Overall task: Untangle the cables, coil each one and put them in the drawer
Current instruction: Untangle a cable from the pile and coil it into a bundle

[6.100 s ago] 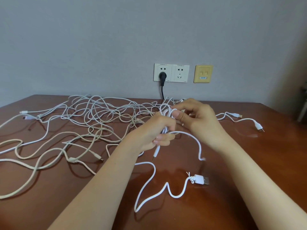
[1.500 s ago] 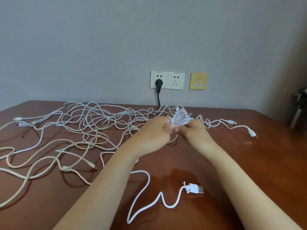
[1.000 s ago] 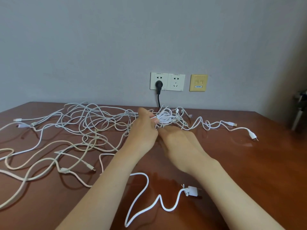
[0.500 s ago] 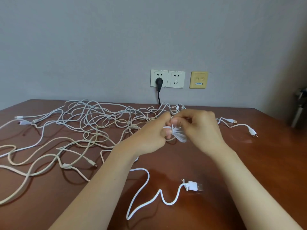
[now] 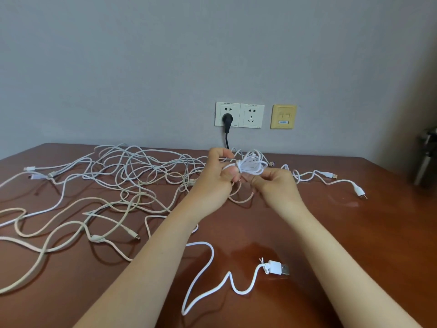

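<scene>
A small coil of thin white cable [image 5: 251,166] is held above the brown table [image 5: 354,245] in front of me. My left hand [image 5: 216,179] pinches its wrapped end with curled fingers. My right hand [image 5: 274,185] grips the coil from below on the right. A big tangle of white and beige cables [image 5: 123,176] spreads over the table's left and middle. No drawer is in view.
A loose white USB cable [image 5: 275,268] lies near me between my forearms. Another white cable with plugs [image 5: 359,191] trails at the right. A black plug [image 5: 227,119] sits in the wall socket. A dark object [image 5: 425,157] stands at the far right.
Both hands have lifted slightly and moved away from me with the coil. The coil now sticks up above my fingers instead of hanging below them.
</scene>
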Demonstrator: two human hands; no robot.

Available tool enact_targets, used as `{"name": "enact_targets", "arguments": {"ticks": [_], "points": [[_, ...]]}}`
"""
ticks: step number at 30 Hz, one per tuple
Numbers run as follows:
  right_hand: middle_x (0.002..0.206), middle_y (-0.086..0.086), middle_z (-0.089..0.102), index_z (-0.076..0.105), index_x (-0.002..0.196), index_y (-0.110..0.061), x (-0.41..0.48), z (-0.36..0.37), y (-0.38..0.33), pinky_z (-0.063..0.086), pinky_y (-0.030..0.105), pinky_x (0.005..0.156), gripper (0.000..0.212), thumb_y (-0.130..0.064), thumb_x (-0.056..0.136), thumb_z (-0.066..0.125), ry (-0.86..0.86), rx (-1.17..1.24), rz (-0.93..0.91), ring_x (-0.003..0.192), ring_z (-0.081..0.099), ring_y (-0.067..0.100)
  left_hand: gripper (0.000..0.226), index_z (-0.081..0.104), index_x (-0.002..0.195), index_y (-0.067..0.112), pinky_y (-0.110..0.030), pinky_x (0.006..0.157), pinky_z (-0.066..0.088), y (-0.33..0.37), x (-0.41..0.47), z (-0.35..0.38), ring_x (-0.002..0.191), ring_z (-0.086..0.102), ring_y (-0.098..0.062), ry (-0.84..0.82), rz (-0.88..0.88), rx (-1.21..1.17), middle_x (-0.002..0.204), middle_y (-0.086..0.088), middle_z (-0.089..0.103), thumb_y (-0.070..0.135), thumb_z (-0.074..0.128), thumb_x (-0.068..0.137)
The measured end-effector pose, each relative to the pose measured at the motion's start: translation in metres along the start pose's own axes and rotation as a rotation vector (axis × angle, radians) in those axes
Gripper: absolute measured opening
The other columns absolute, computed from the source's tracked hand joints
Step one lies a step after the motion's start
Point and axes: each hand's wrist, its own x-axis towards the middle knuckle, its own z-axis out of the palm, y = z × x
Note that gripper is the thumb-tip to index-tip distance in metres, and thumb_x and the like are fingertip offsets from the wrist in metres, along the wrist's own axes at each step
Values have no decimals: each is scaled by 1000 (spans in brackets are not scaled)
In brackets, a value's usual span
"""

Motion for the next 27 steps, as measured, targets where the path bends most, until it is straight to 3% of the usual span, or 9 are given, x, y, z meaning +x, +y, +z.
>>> {"name": "enact_targets", "arguments": {"ticks": [4, 6, 9, 12, 14, 17, 20, 24, 27], "points": [[55, 0, 49, 64, 64, -15, -6, 6, -2, 35, 26, 57, 27, -23, 89, 60, 35, -419, -272, 56, 42, 15, 18, 34, 102, 17, -16, 49, 31, -2, 2, 0, 52, 37, -9, 135, -66, -50, 66, 4, 46, 0, 33, 97], [63, 2, 52, 58, 68, -16, -11, 14, -1, 37, 33, 60, 24, -19, 91, 53, 57, -636, -442, 66, 49, 26, 16, 37, 103, 17, -19, 51, 32, -4, 4, -2, 56, 40, -9, 202, -112, -48, 68, 5, 48, 3, 34, 97], [60, 3, 51, 59, 67, -9, -13, 18, 2, 39, 29, 49, 17, -14, 81, 51, 128, -674, -674, 57, 52, 32, 19, 46, 110, 18, -26, 65, 36, -6, 5, -1, 74, 52, -17, 228, -133, 37, 78, 6, 53, 7, 37, 97], [65, 5, 65, 71, 78, -11, -11, 15, 5, 45, 30, 47, 17, -13, 77, 54, 185, -615, -789, 54, 56, 20, 29, 53, 120, 15, -21, 68, 32, -1, -3, 2, 90, 54, -20, 159, -97, 247, 98, -1, 60, 6, 40, 95], [69, 3, 68, 73, 80, -14, -13, 13, 3, 45, 26, 57, 18, -5, 73, 59, 161, -463, -757, 63, 57, 15, 34, 58, 120, 14, -19, 65, 31, 3, -7, 4, 97, 57, -23, 118, -41, 372, 107, -4, 65, 4, 43, 91], [72, -4, 70, 73, 80, -18, -14, 10, -1, 48, 19, 67, 18, -4, 79, 63, 127, -234, -504, 71, 63, 9, 35, 60, 119, 11, -19, 69, 30, 8, -10, 6, 109, 56, -28, 113, 42, 443, 115, -11, 66, 0, 43, 91], [63, -6, 68, 65, 78, -23, -11, 8, -1, 51, 27, 69, 13, -10, 83, 64, 126, -33, -301, 62, 64, 10, 33, 60, 120, 13, -19, 66, 28, 7, -11, 7, 105, 56, -29, 122, 79, 446, 111, -11, 67, 4, 41, 95], [54, -7, 63, 59, 77, -16, -7, 6, -1, 50, 29, 64, 12, -9, 85, 64, 134, 230, -216, 52, 57, 8, 33, 58, 123, 20, -23, 65, 29, 5, -12, 10, 97, 58, -30, 108, 109, 399, 105, -7, 69, 11, 45, 95], [60, -8, 60, 59, 71, -20, -6, 5, -1, 45, 18, 63, 19, -8, 84, 65, 131, 207, -253, 56, 54, 2, 37, 55, 125, 25, -18, 68, 30, 4, -12, 10, 101, 59, -24, 99, 144, 386, 108, -2, 69, 10, 48, 92]]}}
